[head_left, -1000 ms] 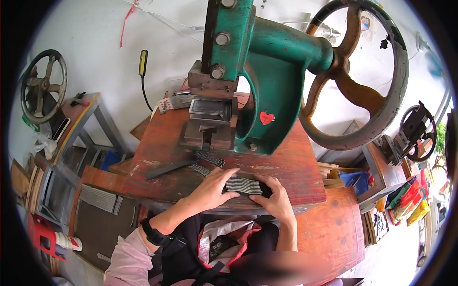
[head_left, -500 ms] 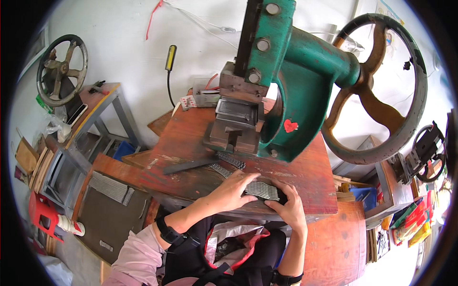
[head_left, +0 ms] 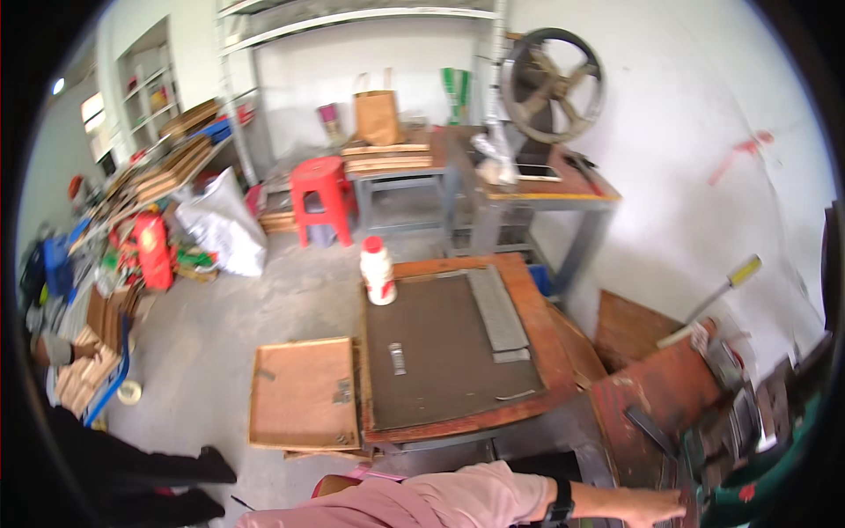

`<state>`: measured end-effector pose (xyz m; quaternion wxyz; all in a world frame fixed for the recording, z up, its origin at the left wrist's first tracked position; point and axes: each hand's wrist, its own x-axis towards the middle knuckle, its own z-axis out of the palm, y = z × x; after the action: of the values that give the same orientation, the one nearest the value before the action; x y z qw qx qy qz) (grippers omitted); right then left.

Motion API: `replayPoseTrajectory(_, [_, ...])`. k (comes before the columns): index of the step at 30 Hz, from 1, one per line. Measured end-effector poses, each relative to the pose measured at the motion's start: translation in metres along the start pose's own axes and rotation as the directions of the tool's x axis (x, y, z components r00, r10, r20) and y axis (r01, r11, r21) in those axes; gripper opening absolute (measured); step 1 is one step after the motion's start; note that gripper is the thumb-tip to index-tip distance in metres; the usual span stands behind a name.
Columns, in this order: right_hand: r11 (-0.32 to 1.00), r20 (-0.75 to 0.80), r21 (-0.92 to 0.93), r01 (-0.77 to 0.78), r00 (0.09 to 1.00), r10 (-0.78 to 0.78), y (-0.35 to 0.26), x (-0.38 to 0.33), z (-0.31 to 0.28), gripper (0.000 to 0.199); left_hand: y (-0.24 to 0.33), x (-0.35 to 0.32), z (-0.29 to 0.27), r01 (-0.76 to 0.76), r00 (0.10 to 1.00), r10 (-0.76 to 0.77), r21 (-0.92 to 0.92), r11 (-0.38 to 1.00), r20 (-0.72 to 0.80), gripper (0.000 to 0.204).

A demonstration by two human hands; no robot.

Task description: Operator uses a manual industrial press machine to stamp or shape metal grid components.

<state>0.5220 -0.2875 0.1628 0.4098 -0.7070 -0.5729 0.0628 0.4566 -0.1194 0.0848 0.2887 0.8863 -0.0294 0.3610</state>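
My left hand (head_left: 656, 507) is at the lower right, its arm in a pink sleeve with a black wrist band (head_left: 558, 500). It lies low over the red-brown bench (head_left: 629, 392), near the dark green press (head_left: 779, 475). Blur hides its fingers and anything in them. A dark flat bar (head_left: 652, 431) rests on the bench just beyond the hand. My right hand is out of view. To the left, a dark-topped table (head_left: 440, 387) carries a row of grey metal strips (head_left: 498, 314), a small grey piece (head_left: 398, 358) and a white red-capped bottle (head_left: 378, 275).
A shallow wooden tray (head_left: 299, 392) stands left of the dark-topped table. Farther back are a red stool (head_left: 323, 195) and a bench with a handwheel (head_left: 553, 86). At far left, another person's dark-clothed legs (head_left: 132, 462) show near stacked wood pieces (head_left: 88, 374).
The view has swung far to the left. The press and bench have shifted to the right edge, and my right hand and the grey metal strips between my hands have left the picture.
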Motion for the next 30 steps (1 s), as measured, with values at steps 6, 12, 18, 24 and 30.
replayPoseTrajectory(6, [0.993,0.002,-0.049,0.105,0.995,-0.105,-0.008,0.001,0.005,0.045,0.004,0.002,-0.007,0.065,0.998,-0.065,0.005,0.998,0.023,0.06])
replayPoseTrajectory(12, [0.998,0.041,0.039,0.045,0.998,-0.046,-0.006,-0.002,0.007,0.045,0.004,0.002,-0.008,0.042,0.999,-0.041,0.033,0.999,-0.016,0.058])
replayPoseTrajectory(18, [0.995,0.072,0.103,-0.018,0.997,0.01,-0.009,0.001,0.009,0.046,0.001,0.005,-0.003,0.043,0.999,-0.042,0.051,0.998,-0.015,0.051])
replayPoseTrajectory(24, [0.994,0.066,0.097,-0.053,0.997,0.046,-0.011,0.003,0.013,0.046,-0.001,0.006,-0.001,0.027,0.997,-0.025,0.029,0.999,-0.067,0.051])
replayPoseTrajectory(30, [0.996,0.057,0.075,-0.049,0.997,0.045,-0.015,0.004,0.02,0.046,-0.003,0.005,0.002,0.033,0.994,-0.032,0.008,0.999,-0.102,0.047])
